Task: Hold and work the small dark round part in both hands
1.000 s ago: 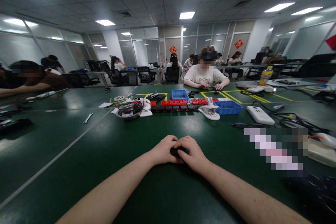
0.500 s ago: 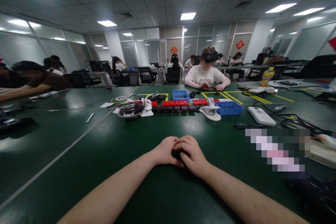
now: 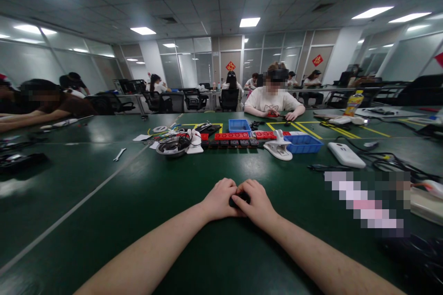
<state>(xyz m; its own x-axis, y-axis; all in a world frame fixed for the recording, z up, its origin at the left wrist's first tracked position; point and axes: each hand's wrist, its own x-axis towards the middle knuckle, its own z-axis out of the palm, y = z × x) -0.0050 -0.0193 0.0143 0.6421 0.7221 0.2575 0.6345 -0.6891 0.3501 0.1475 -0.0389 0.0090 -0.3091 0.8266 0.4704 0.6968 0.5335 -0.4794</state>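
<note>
A small black object (image 3: 240, 200) sits between my two hands, low over the green table (image 3: 187, 249); fingers cover most of it, so its kind does not show. My left hand (image 3: 221, 199) is curled around its left side. From the right, my right hand (image 3: 256, 200) wraps it, with the thumb lying across its near face and the fingers bent over the top. The fingertips of both hands meet at the far side of the object.
Ahead stand a row of red and black blocks (image 3: 231, 137), a white clamp (image 3: 278, 146), a blue bin (image 3: 303, 143) and a metal bowl with wires (image 3: 172, 146). A wrench (image 3: 119, 155) lies left, a white power bank (image 3: 346, 155) right. Across the table sits a person (image 3: 274, 97).
My right hand has shifted slightly right and its fingers have drawn back from over the left hand. More of the black object's top shows now.
</note>
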